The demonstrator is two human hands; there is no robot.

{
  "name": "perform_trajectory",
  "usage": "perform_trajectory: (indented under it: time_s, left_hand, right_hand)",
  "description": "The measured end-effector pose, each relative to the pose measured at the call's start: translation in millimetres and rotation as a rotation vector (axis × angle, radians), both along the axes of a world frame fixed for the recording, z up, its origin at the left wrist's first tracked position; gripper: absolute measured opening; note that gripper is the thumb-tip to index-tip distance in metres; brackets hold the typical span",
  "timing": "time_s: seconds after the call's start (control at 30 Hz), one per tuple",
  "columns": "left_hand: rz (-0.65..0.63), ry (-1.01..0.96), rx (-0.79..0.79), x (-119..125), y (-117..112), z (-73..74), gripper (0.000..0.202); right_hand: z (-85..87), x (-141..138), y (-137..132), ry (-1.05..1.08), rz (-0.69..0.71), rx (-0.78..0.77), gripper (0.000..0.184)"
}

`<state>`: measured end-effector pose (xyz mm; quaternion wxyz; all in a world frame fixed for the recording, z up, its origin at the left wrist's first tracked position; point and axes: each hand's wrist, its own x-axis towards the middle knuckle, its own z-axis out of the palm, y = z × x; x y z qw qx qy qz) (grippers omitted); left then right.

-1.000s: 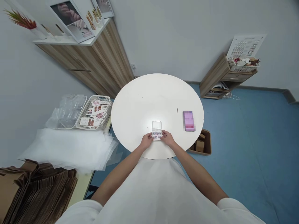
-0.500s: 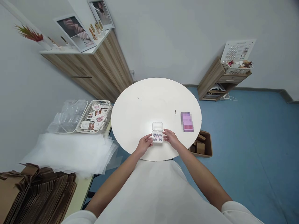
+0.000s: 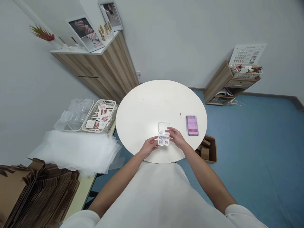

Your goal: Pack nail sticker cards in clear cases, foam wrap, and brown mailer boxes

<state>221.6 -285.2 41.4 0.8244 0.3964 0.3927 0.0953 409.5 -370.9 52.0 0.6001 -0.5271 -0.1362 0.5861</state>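
Observation:
A small clear plastic case with its lid open lies near the front edge of the round white table. Several small purple pieces sit in its lower half. My left hand grips the case's left side with curled fingers. My right hand holds its right side, the fingertips up at the hinge of the lid.
A purple card or phone lies on the table's right. A white basket of packets and clear trays sit on a side table at left, with plastic sheets and stacked brown cardboard. A cardboard box stands on the floor.
My right hand has slid up from the case's lower edge to the lid's hinge. The camera has shifted slightly; the case has stayed put.

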Motion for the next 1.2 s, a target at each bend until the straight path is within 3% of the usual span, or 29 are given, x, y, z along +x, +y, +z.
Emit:
perform_trajectory:
  time_s: [0.23,0.47,0.63,0.77,0.97,1.2]
  left_hand:
    - [0.077,-0.016,-0.067,3.8,-2.0,-1.3,0.043]
    - [0.156,-0.065,-0.091,6.9,-7.2,-3.5,0.041]
    - [0.171,-0.029,-0.073,5.7,-8.0,-4.5,0.041]
    - [0.125,0.010,0.018,4.7,-9.6,-2.7,0.039]
    - [0.102,0.167,0.326,3.3,-12.8,-2.0,0.053]
    - [0.068,0.216,0.299,-3.1,-17.0,-1.0,0.046]
  right_hand:
    - [2.7,-7.7,-5.2,0.057,-0.019,0.085,0.032]
    - [-3.1,-21.6,-21.1,-0.002,-0.117,0.030,0.043]
    - [-6.5,-30.7,-32.9,-0.064,-0.099,-0.086,0.041]
    - [-6.1,-32.0,-31.2,-0.130,-0.144,-0.119,0.037]
    - [-7.4,-34.9,-29.7,-0.176,-0.177,-0.126,0.039]
    - [-13.9,-47.9,-28.0,-0.198,-0.173,-0.149,0.036]
